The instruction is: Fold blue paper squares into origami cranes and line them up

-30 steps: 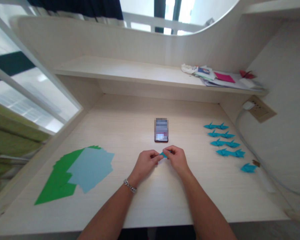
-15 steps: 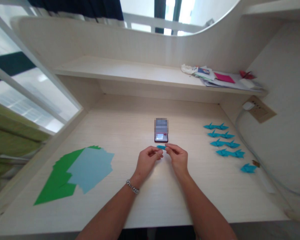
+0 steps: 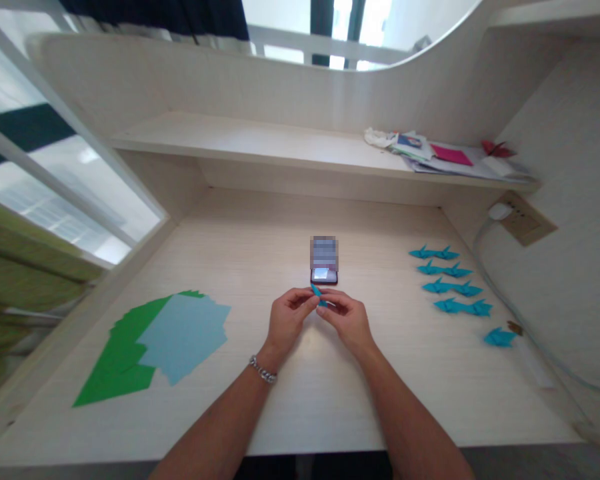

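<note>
My left hand (image 3: 286, 320) and my right hand (image 3: 346, 323) meet over the middle of the desk, both pinching a small folded piece of blue paper (image 3: 319, 295). The paper stands tilted between my fingertips, just in front of a phone (image 3: 324, 261) lying flat on the desk. A metal bracelet (image 3: 261, 371) is on my left wrist.
A stack of green and light blue paper sheets (image 3: 160, 340) lies at the left. Several finished blue origami cranes (image 3: 450, 283) lie in rows at the right. A wall socket with a white cable (image 3: 500, 215) is at the far right. Papers (image 3: 445, 157) lie on the shelf above.
Both hands have shifted slightly away from me and to the left, and the blue paper has turned from lying level to pointing up between my fingertips.
</note>
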The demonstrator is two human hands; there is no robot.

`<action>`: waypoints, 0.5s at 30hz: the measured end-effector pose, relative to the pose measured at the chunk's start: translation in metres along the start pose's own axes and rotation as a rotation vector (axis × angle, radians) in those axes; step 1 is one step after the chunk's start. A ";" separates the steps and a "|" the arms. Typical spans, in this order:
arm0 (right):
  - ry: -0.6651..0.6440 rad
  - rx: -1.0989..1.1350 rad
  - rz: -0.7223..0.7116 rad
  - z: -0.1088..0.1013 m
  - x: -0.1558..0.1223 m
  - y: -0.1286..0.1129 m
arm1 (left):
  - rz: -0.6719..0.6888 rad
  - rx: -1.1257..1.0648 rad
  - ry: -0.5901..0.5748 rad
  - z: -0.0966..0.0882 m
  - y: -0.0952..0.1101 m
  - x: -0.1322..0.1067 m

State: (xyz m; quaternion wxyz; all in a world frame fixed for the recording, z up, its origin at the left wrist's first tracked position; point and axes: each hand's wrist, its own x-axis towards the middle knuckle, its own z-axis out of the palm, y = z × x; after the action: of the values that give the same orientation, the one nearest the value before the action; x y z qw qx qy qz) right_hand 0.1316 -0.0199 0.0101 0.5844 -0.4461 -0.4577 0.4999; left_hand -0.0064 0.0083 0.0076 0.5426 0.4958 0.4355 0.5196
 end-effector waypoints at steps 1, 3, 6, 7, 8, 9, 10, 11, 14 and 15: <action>-0.018 0.015 0.012 -0.001 0.000 0.000 | -0.004 -0.005 0.002 0.000 0.000 0.000; -0.040 0.030 0.030 -0.003 0.001 0.000 | -0.005 -0.022 -0.005 -0.001 0.001 0.000; -0.051 0.031 0.046 -0.006 0.002 -0.002 | -0.009 -0.047 -0.047 -0.001 0.002 0.000; -0.056 0.038 0.049 -0.006 0.002 -0.002 | -0.013 -0.057 -0.061 -0.001 0.002 0.000; -0.063 0.049 0.047 -0.007 0.002 -0.003 | -0.017 -0.068 -0.072 -0.001 0.002 0.000; -0.071 0.060 0.043 -0.007 0.002 -0.003 | -0.019 -0.080 -0.076 -0.001 0.002 0.000; -0.079 0.066 0.038 -0.007 0.002 -0.004 | -0.021 -0.090 -0.079 -0.001 0.002 -0.001; -0.087 0.068 0.035 -0.007 0.002 -0.004 | -0.021 -0.096 -0.079 -0.001 0.002 -0.001; -0.100 0.056 0.038 -0.007 0.003 -0.005 | -0.022 -0.092 -0.079 -0.001 0.003 -0.001; -0.099 0.049 0.043 -0.007 0.003 -0.005 | -0.022 -0.085 -0.077 -0.001 0.004 -0.001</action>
State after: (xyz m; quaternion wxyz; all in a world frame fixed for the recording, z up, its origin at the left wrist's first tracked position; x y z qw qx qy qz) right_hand 0.1399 -0.0182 0.0137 0.5610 -0.4163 -0.4639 0.5447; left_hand -0.0079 0.0074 0.0112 0.5854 0.4871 0.3971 0.5122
